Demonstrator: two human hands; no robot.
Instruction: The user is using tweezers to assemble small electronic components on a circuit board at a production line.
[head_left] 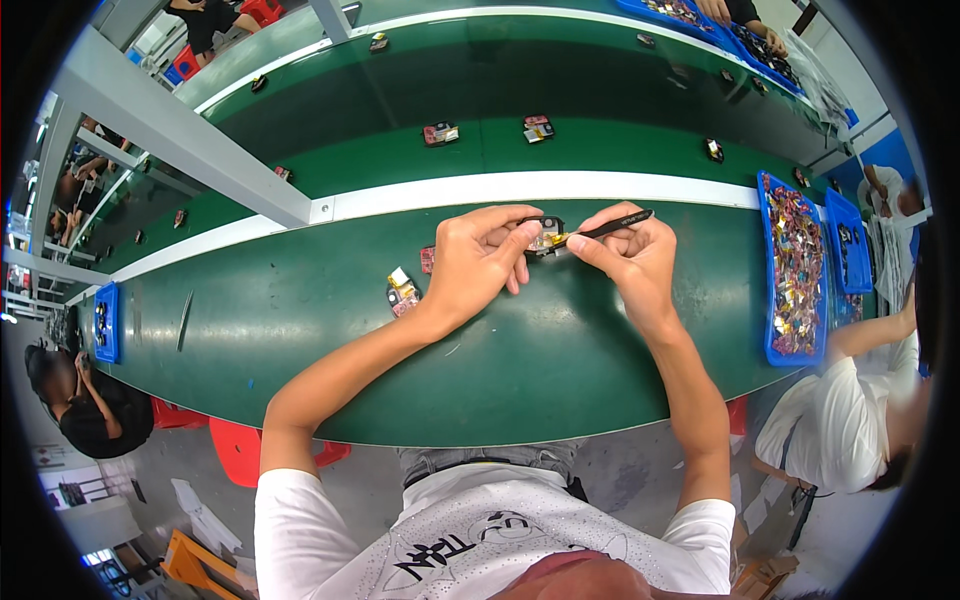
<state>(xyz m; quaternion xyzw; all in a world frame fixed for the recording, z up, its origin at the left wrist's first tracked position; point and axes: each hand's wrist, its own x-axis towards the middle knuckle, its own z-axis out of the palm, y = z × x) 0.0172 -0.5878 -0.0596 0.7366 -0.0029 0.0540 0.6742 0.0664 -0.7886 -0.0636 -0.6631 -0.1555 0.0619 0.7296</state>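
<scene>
Above the green bench, my left hand [482, 258] is closed around the edge of a small black-framed electronic module [546, 234] with a yellow strip on it. My right hand [640, 262] pinches black tweezers [622, 222], held at a slant. Their tip is hidden by my fingers at the module's right side. Close to my left wrist lies a loose circuit piece [402, 290] with white, yellow and red parts. Another reddish piece [428, 259] is partly covered by my left hand.
A blue tray [770, 340] heaped with small circuit parts stands at the right, beside a smaller blue tray [850, 280]. Beyond a white rail [600, 187], modules [538, 128] sit on a green belt. A grey post [190, 130] rises at left. Co-workers sit on both sides.
</scene>
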